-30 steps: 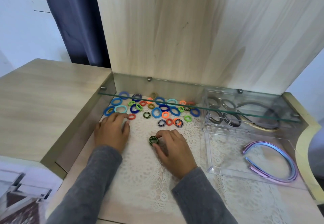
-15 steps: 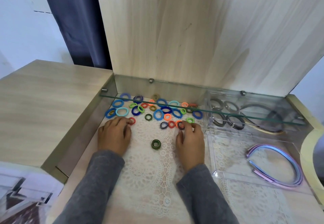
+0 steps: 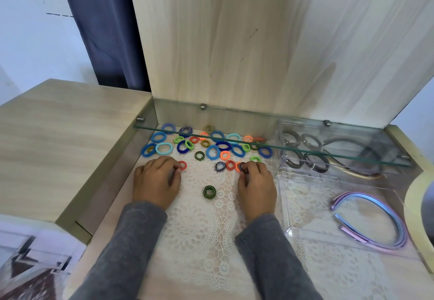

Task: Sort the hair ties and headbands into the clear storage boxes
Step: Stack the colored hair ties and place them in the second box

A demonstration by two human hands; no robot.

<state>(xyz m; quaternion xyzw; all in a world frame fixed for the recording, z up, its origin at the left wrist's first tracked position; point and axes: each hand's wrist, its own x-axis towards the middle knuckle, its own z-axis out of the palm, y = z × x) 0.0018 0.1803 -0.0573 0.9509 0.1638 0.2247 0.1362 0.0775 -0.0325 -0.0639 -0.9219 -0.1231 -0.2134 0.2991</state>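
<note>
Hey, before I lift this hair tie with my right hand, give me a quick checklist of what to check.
1. Right hand grips dark striped tie: ok.
2. Only one tie caught: cannot tell; orange tie touches it.
3. Left hand out of the way: ok, resting by red tie.
4. Back clear box reachable: not ok, glass shelf overhangs it.
5. Front clear box unobstructed: ok, holds headbands.
</note>
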